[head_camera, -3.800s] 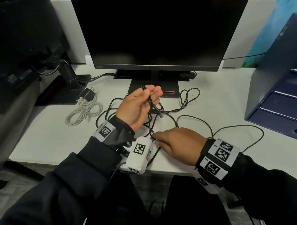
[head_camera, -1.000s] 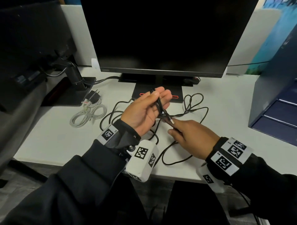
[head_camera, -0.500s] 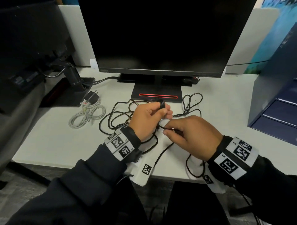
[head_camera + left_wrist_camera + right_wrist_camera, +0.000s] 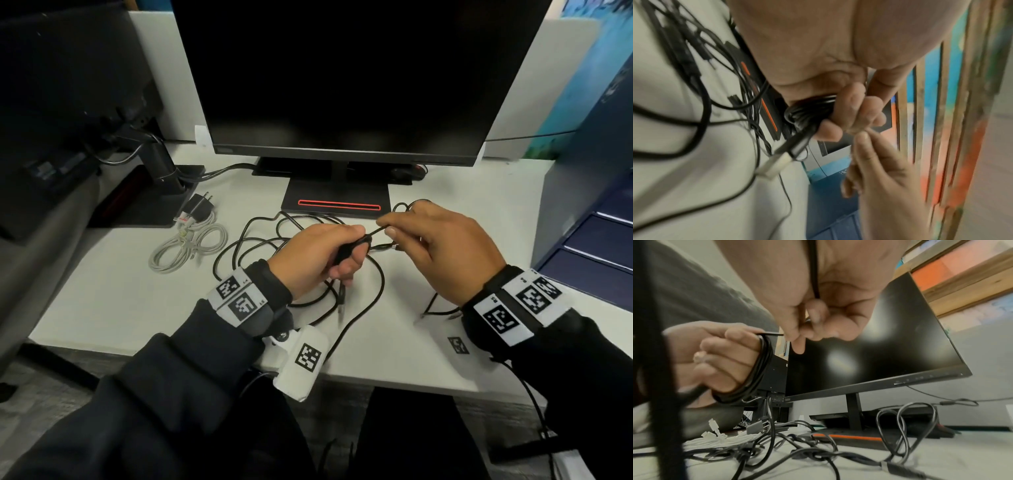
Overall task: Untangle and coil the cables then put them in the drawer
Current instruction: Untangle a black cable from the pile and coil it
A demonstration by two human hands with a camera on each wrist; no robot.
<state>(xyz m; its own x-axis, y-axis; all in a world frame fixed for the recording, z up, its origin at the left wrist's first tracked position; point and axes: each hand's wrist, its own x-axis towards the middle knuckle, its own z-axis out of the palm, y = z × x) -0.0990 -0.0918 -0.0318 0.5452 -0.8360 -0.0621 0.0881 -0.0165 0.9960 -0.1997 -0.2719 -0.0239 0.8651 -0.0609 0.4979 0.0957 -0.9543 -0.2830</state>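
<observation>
A tangle of thin black cables [image 4: 260, 246] sprawls over the white desk [image 4: 102, 291] in front of the monitor stand. My left hand [image 4: 329, 253] is curled round a small coil of black cable [image 4: 758, 369] wound about its fingers; a plug end [image 4: 774, 164] hangs below it. My right hand [image 4: 442, 250] pinches the strand [image 4: 376, 230] leading off that coil, just right of the left hand. More of the same cable trails under my right palm [image 4: 813, 272]. A dark blue drawer unit [image 4: 596, 240] stands at the desk's right edge.
A coiled white cable with a black charger [image 4: 191, 240] lies at the left. The black monitor [image 4: 359, 85] and its base with a red strip [image 4: 337, 205] stand behind the hands. A second monitor arm [image 4: 161, 164] occupies the back left.
The left hand has turned palm down and closed round the coil it was holding flat. The right hand has risen from the desk and drawn the strand out rightward.
</observation>
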